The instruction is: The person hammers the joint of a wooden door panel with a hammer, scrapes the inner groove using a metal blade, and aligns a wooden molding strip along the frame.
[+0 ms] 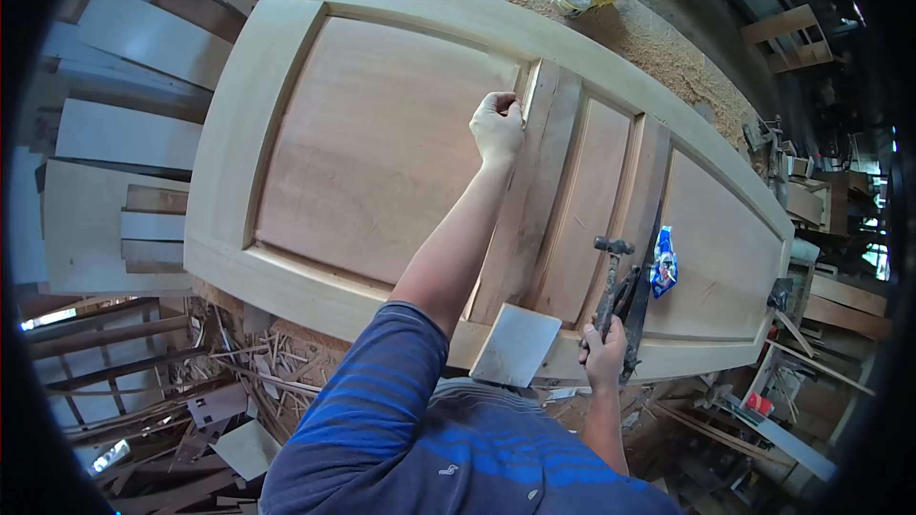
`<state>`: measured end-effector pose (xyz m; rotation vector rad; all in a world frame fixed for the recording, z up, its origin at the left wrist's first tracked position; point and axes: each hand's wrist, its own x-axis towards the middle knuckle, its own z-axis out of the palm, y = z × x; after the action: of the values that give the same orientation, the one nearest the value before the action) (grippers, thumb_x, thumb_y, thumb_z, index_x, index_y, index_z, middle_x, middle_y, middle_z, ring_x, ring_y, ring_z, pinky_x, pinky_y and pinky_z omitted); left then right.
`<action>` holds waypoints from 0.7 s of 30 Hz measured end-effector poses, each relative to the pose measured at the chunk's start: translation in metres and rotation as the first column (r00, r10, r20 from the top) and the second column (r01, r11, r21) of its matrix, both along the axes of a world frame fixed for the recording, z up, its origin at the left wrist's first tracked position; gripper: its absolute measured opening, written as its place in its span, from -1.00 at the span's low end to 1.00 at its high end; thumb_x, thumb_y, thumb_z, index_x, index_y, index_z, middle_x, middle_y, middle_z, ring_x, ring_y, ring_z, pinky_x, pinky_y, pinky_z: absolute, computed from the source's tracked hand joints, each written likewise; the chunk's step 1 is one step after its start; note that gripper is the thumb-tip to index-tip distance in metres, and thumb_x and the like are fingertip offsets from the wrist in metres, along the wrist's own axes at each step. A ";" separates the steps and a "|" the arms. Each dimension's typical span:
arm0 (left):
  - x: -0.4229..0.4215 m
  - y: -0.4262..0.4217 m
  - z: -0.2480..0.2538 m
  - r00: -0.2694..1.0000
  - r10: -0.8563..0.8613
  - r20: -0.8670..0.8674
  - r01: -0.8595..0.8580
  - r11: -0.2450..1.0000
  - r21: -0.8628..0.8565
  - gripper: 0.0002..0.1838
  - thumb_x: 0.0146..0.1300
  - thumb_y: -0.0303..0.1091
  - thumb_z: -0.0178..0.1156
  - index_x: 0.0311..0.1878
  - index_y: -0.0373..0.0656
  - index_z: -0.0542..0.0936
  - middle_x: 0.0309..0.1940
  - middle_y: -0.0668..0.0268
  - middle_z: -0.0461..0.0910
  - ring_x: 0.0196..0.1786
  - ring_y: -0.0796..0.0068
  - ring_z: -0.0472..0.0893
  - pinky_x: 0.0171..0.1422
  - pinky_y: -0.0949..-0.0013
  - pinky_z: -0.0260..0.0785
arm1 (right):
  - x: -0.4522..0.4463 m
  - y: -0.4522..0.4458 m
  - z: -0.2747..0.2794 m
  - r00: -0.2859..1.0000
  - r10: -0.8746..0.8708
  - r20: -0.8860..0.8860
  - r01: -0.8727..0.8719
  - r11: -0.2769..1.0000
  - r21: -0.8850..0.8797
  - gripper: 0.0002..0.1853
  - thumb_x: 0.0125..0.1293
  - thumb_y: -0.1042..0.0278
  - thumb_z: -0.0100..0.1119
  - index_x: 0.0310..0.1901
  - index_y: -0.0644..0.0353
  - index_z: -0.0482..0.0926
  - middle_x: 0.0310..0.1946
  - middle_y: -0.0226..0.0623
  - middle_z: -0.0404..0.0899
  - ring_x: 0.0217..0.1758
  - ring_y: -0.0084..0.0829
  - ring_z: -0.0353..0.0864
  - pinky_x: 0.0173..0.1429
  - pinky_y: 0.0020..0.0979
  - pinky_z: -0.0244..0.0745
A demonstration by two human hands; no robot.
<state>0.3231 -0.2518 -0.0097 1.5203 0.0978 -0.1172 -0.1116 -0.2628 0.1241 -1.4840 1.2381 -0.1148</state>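
Hammer (611, 272) is lying within the right hand (603, 353), whose fingers are wrapping around the lower handle; the head is pointing to roughly 12 o'clock of the view. Whether the tool is resting on the panelled door (224, 162) or hanging just above it cannot be determined.

The left hand (498, 129) is reaching toward 12 o'clock on an extended arm, its fingers curling inward beside the light moulding strip (530, 88). Whether the fingertips are pinching a small part cannot be determined. The two hands are working well apart.

Governing relation: from the left hand, the hammer head is lying toward 4 to 5 o'clock; from the right hand, the left is lying toward 11 o'clock. The left hand is standing nearer the strip's upper end.

Axes: the door is running lengthwise from about 10 to 4 o'clock; the strip is running crosswise, from 1 to 7 o'clock, along the left edge of the crossrail (546, 153).

A blue packet (664, 262) is lying toward 2 o'clock from the right hand.
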 end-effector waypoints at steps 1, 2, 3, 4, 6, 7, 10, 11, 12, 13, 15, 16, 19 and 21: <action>0.007 -0.009 -0.004 1.000 0.020 -0.012 -0.019 1.000 0.007 -0.88 0.53 -0.48 0.41 0.00 -0.32 0.81 -0.24 0.21 0.88 -0.34 0.56 0.81 -0.35 0.39 0.66 | 0.009 -0.008 0.000 0.999 0.003 0.035 -0.002 1.000 -0.022 -0.80 0.62 0.48 0.30 0.17 0.22 0.56 -0.43 -0.45 0.53 -0.63 -0.65 0.45 -0.54 -0.52 0.39; 0.010 -0.015 -0.003 0.999 0.018 -0.027 -0.018 1.000 0.016 -0.88 0.52 -0.48 0.41 0.00 -0.32 0.81 -0.23 0.21 0.89 -0.32 0.54 0.82 -0.30 0.38 0.67 | 0.027 -0.016 0.009 0.999 0.020 0.050 -0.019 1.000 -0.018 -0.80 0.62 0.48 0.29 0.18 0.22 0.56 -0.41 -0.47 0.53 -0.61 -0.66 0.45 -0.52 -0.53 0.39; 0.009 -0.017 0.003 0.999 0.017 -0.044 -0.015 1.000 0.026 -0.87 0.52 -0.48 0.41 0.01 -0.33 0.82 -0.22 0.20 0.90 -0.29 0.53 0.83 -0.26 0.37 0.68 | 0.042 -0.027 0.012 0.997 0.062 0.034 -0.060 0.996 -0.066 -0.79 0.63 0.48 0.30 0.18 0.21 0.56 -0.41 -0.48 0.53 -0.60 -0.66 0.45 -0.52 -0.53 0.38; 0.008 -0.019 0.006 0.998 0.015 -0.062 -0.012 0.999 0.037 -0.86 0.52 -0.48 0.40 0.01 -0.33 0.82 -0.22 0.20 0.90 -0.27 0.51 0.84 -0.22 0.36 0.69 | 0.055 -0.041 0.012 0.994 0.104 0.015 -0.102 0.988 -0.112 -0.79 0.63 0.47 0.30 0.19 0.21 0.56 -0.41 -0.49 0.52 -0.59 -0.67 0.45 -0.52 -0.53 0.37; 0.007 -0.023 0.008 1.000 0.028 0.006 -0.029 0.992 0.119 -0.85 0.52 -0.47 0.41 0.02 -0.32 0.83 -0.20 0.17 0.92 -0.21 0.47 0.87 -0.09 0.33 0.71 | 0.081 -0.070 0.011 0.983 0.186 -0.010 -0.184 0.962 -0.202 -0.79 0.64 0.45 0.30 0.19 0.20 0.56 -0.41 -0.52 0.51 -0.56 -0.68 0.46 -0.51 -0.52 0.37; 0.007 -0.024 0.008 0.999 0.034 0.041 -0.040 0.986 0.160 -0.84 0.51 -0.46 0.41 0.03 -0.32 0.83 -0.19 0.16 0.92 -0.18 0.44 0.88 -0.03 0.32 0.72 | 0.097 -0.083 0.010 0.974 0.227 -0.014 -0.224 0.943 -0.247 -0.79 0.65 0.43 0.31 0.20 0.19 0.57 -0.41 -0.53 0.51 -0.54 -0.69 0.46 -0.50 -0.52 0.38; 0.009 -0.026 0.012 0.999 0.041 -0.019 -0.037 0.982 0.184 -0.84 0.50 -0.44 0.42 0.03 -0.31 0.84 -0.17 0.14 0.93 -0.12 0.41 0.90 0.12 0.32 0.71 | 0.149 -0.116 0.023 0.930 0.366 -0.047 -0.354 0.851 -0.389 -0.77 0.66 0.34 0.35 0.19 0.20 0.60 -0.39 -0.52 0.52 -0.50 -0.64 0.48 -0.41 -0.45 0.40; 0.009 -0.026 0.013 0.999 0.042 -0.022 -0.037 0.982 0.186 -0.84 0.50 -0.44 0.42 0.02 -0.30 0.84 -0.17 0.13 0.93 -0.12 0.41 0.90 0.11 0.31 0.71 | 0.157 -0.134 0.015 0.889 0.450 -0.082 -0.430 0.760 -0.487 -0.75 0.65 0.29 0.39 0.16 0.24 0.63 -0.37 -0.49 0.57 -0.48 -0.55 0.50 -0.34 -0.37 0.43; 0.009 -0.025 0.014 0.999 0.043 -0.024 -0.038 0.982 0.186 -0.85 0.50 -0.44 0.43 0.01 -0.30 0.84 -0.17 0.13 0.93 -0.12 0.41 0.90 0.10 0.31 0.72 | 0.177 -0.139 0.018 0.861 0.504 -0.064 -0.446 0.688 -0.573 -0.73 0.66 0.27 0.38 0.19 0.25 0.63 -0.39 -0.45 0.56 -0.46 -0.53 0.49 -0.30 -0.34 0.45; 0.008 -0.025 0.015 0.999 0.043 -0.026 -0.037 0.982 0.186 -0.85 0.49 -0.44 0.43 0.01 -0.29 0.84 -0.17 0.13 0.93 -0.12 0.41 0.90 0.09 0.31 0.72 | 0.200 -0.141 0.027 0.829 0.557 -0.052 -0.450 0.608 -0.654 -0.71 0.66 0.25 0.37 0.21 0.25 0.64 -0.41 -0.41 0.55 -0.44 -0.50 0.49 -0.26 -0.31 0.46; 0.008 -0.024 0.019 0.999 0.035 -0.038 -0.027 0.979 0.202 -0.83 0.47 -0.43 0.45 0.02 -0.29 0.83 -0.17 0.13 0.93 -0.13 0.40 0.90 0.09 0.31 0.72 | 0.237 -0.145 0.049 0.782 0.600 -0.171 -0.554 0.541 -0.634 -0.71 0.65 0.27 0.38 0.23 0.22 0.64 -0.43 -0.30 0.59 -0.42 -0.38 0.59 -0.21 -0.29 0.50; 0.008 -0.024 0.020 0.999 0.030 -0.042 -0.021 0.978 0.208 -0.82 0.46 -0.42 0.46 0.02 -0.29 0.83 -0.17 0.13 0.93 -0.13 0.40 0.90 0.09 0.31 0.72 | 0.253 -0.147 0.057 0.753 0.616 -0.229 -0.601 0.505 -0.620 -0.71 0.65 0.28 0.38 0.24 0.20 0.64 -0.43 -0.25 0.61 -0.42 -0.31 0.65 -0.19 -0.28 0.53; 0.008 -0.026 0.020 0.997 0.065 -0.034 -0.055 0.972 0.230 -0.83 0.42 -0.41 0.49 -0.05 -0.28 0.75 -0.19 0.16 0.92 -0.15 0.35 0.91 0.07 0.29 0.72 | 0.298 -0.154 0.066 0.638 0.727 -0.252 -0.636 0.314 -0.705 -0.70 0.63 0.27 0.38 0.26 0.13 0.64 -0.41 -0.07 0.70 -0.34 -0.02 0.78 -0.16 -0.17 0.60; 0.008 -0.026 0.026 0.993 0.088 -0.081 -0.068 0.973 0.220 -0.82 0.41 -0.40 0.50 -0.12 -0.25 0.67 -0.22 0.18 0.91 -0.17 0.33 0.90 0.05 0.25 0.71 | 0.327 -0.152 0.072 0.570 0.747 -0.342 -0.654 0.159 -0.740 -0.70 0.63 0.23 0.35 0.28 0.08 0.65 -0.32 -0.02 0.76 -0.25 0.09 0.80 -0.14 -0.04 0.62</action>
<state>0.3315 -0.2779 0.0162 1.7265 0.2498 -0.1155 0.2156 -0.4152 0.1963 -2.7463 0.1620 -0.1355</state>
